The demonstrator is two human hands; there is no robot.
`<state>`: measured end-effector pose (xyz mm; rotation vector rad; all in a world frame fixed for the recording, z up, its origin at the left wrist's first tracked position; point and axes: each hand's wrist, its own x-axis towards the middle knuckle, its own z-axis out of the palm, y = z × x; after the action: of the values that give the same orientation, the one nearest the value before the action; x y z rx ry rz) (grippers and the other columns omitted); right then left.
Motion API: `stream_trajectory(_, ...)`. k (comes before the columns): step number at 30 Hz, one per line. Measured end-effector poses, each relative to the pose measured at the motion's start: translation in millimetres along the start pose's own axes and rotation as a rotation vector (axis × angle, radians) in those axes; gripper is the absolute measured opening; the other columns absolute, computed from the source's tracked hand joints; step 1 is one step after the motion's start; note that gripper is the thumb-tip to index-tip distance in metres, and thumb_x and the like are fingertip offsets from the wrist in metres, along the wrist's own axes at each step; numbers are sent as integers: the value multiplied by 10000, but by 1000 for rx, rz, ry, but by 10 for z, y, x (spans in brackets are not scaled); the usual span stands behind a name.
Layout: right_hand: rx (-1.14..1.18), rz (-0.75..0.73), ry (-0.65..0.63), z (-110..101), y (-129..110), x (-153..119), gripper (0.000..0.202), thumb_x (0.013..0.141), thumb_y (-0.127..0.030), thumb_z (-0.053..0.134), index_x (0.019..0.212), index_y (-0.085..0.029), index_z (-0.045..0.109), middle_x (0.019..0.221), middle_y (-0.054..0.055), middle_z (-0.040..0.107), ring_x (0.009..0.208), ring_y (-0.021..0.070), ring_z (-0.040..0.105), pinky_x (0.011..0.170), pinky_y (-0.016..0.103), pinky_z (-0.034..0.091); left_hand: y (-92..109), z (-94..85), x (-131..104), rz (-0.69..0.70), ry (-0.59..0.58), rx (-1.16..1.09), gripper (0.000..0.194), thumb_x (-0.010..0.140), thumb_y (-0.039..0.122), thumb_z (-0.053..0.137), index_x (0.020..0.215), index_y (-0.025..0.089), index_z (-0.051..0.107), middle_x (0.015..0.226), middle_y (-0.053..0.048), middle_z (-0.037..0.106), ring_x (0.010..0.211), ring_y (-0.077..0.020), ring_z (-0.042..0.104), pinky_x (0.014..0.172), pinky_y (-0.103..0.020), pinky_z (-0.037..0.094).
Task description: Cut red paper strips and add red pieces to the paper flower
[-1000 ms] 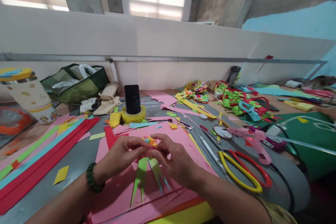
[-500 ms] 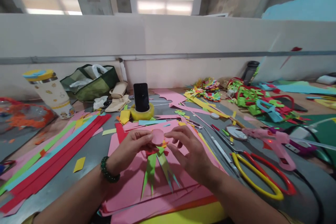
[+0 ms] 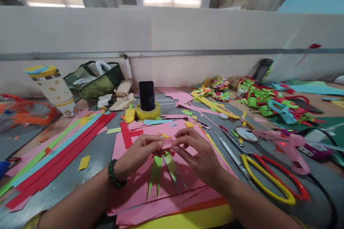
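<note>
Over a stack of pink paper sheets (image 3: 134, 193), my left hand (image 3: 146, 149) pinches the left side of a small pink paper disc (image 3: 167, 144). The disc is tilted, so it looks narrow. My right hand (image 3: 195, 152) has its thumb and fingertips closed on the disc's right edge. Below and behind the disc is a paper piece with green pointed strips (image 3: 156, 173) hanging towards me; a bit of yellow shows above. How my left fingers hold that piece is hidden.
Red strips (image 3: 64, 152) lie left. Scissors (image 3: 268, 179), a pink glue gun (image 3: 288, 146) and a white pen-like tool (image 3: 228, 150) lie right. A phone (image 3: 147, 96) stands in a yellow roll (image 3: 147, 111); a cup (image 3: 55, 91) and green bag (image 3: 94, 82) are back left.
The pink disc has tipped from facing me to nearly edge-on. My right fingertips have come in from beside it onto its edge. The whole view has shifted slightly.
</note>
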<state>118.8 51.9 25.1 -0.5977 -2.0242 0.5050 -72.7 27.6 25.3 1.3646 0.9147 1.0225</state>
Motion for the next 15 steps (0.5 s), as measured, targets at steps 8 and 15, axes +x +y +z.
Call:
stream_trajectory(8,228,399,-95,6,-34,45,153,831,-311,630,790,-169,667,757,46,672,698,154,630,642,277,505,-8,52,-7,88,-26,148,226,825,363,635,849,165,741,792,-34,665,754,-146,546,694,-242,413)
stream_trajectory(15,173,386,-95,-10,-37,58,186,809,-340,647,743,-166,668,717,40,665,657,144,605,598,253,483,-80,56,24,181,26,307,242,845,331,603,877,144,753,761,-54,682,697,-153,560,642,-245,421)
